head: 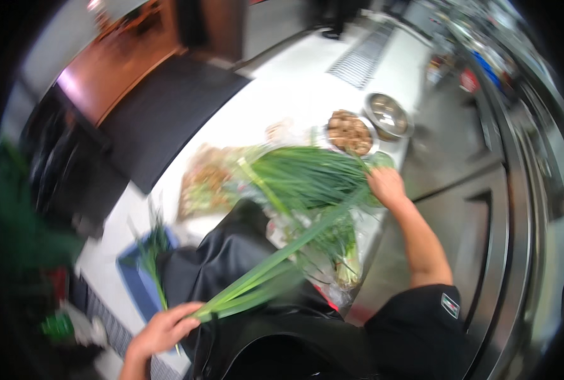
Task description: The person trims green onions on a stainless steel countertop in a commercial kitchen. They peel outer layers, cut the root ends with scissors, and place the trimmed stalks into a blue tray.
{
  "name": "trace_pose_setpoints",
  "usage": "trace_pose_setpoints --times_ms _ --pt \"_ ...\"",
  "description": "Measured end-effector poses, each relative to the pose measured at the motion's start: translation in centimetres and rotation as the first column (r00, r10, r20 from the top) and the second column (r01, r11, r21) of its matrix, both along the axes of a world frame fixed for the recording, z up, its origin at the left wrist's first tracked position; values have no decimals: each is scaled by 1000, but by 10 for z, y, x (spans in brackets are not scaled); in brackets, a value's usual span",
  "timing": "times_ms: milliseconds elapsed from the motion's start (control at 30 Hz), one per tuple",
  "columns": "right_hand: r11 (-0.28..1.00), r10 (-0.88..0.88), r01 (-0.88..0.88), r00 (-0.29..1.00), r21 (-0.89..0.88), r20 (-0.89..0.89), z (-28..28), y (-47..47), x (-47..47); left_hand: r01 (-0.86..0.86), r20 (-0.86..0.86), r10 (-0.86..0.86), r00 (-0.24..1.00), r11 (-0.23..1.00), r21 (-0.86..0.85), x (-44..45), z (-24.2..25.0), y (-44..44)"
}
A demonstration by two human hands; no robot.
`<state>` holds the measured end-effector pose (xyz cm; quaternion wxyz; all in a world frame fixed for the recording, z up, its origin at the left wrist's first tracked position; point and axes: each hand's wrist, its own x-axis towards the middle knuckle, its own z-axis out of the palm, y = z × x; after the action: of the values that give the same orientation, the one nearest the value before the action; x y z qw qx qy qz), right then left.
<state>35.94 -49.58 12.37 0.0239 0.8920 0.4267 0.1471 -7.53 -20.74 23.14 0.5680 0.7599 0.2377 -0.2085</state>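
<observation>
My left hand grips the lower end of some long green leaves, probably leek or green onion, stretched diagonally across my black apron. At the upper right, my right hand closes around green leaf ends beside a large pile of long green stalks. Whether it holds the same leaves as my left hand is blurred. Below the pile lies a bunch of green onions with pale ends, partly on clear plastic. A blue bin with some green stalks in it stands behind my left hand.
A bowl of brown chunks and a metal bowl stand beyond the pile. A clear bag of vegetables lies left of it. Steel cabinet doors line the right side; a black mat lies at upper left. Another person's dark legs show at the top.
</observation>
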Motion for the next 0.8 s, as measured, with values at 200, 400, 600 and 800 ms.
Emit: trace_pose_setpoints --times_ms 200,400,600,800 --pt "920 -80 66 997 -386 -22 -68 -37 0 184 146 -162 976 970 -158 7 -19 -12" --pt "781 -425 299 898 -548 -115 -79 -74 35 -225 -137 214 967 972 -70 -37 11 20" --pt "698 -449 -167 656 -697 -607 -101 -41 -22 -823 172 805 567 548 148 -105 -12 80" --pt "845 -423 -249 229 -473 -877 -161 55 -94 -929 262 906 332 265 260 -173 -95 99"
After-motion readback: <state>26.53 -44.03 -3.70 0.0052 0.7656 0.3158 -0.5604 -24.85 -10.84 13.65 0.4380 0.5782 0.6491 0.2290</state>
